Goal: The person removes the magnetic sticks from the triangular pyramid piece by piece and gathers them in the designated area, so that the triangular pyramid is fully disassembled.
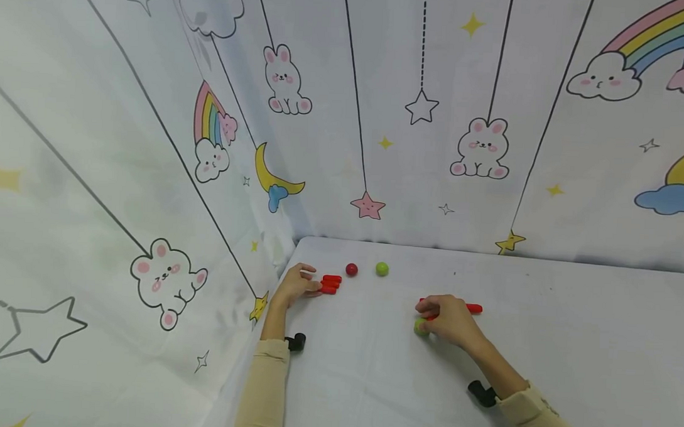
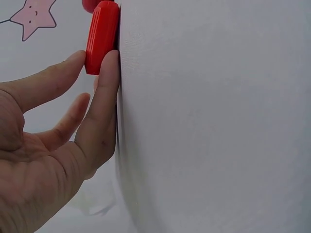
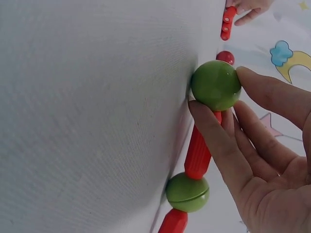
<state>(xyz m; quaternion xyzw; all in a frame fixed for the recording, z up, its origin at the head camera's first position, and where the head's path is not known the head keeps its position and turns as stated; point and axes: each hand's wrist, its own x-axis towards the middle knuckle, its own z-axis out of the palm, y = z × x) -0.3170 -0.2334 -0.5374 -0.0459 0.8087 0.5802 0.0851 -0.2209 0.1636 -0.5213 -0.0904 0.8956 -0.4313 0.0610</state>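
Lying on the worktop (image 1: 364, 377), a red ball (image 1: 352, 270) is shown near the left hand (image 1: 297, 284) in the head view; from the left wrist, a red stick (image 2: 103, 36) is pinched between that hand's fingers (image 2: 104, 85); from the right wrist, a green ball (image 3: 216, 85), against another red stick (image 3: 198, 151), is pinched by the right hand (image 3: 269, 201)

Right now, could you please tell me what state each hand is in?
Left hand: closed, pinching the end of a ridged red plastic-looking rod.
Right hand: closed, pinching a glossy green plastic-looking ball.
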